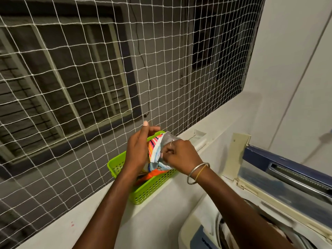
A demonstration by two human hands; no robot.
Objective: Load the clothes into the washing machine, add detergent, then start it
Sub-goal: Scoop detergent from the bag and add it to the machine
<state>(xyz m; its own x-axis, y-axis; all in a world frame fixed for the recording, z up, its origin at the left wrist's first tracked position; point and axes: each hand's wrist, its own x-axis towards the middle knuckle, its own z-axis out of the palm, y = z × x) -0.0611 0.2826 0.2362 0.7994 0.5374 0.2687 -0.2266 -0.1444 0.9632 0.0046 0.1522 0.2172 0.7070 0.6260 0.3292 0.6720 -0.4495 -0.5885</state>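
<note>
A striped orange, blue and white detergent packet (154,153) stands in a green perforated basket (152,188) on the white ledge. My left hand (138,148) holds the packet's left side, with the forefinger raised. My right hand (179,156) pinches the packet's silvery open top. At the lower right is the top-loading washing machine (201,230) with its lid (287,178) raised; clothes (280,229) show dimly in the drum behind my right forearm.
A white rope net (89,78) covers the opening behind the ledge (89,220), with a dark building wall and window beyond. A white wall (296,69) rises at the right. Another orange packet (149,177) lies in the basket.
</note>
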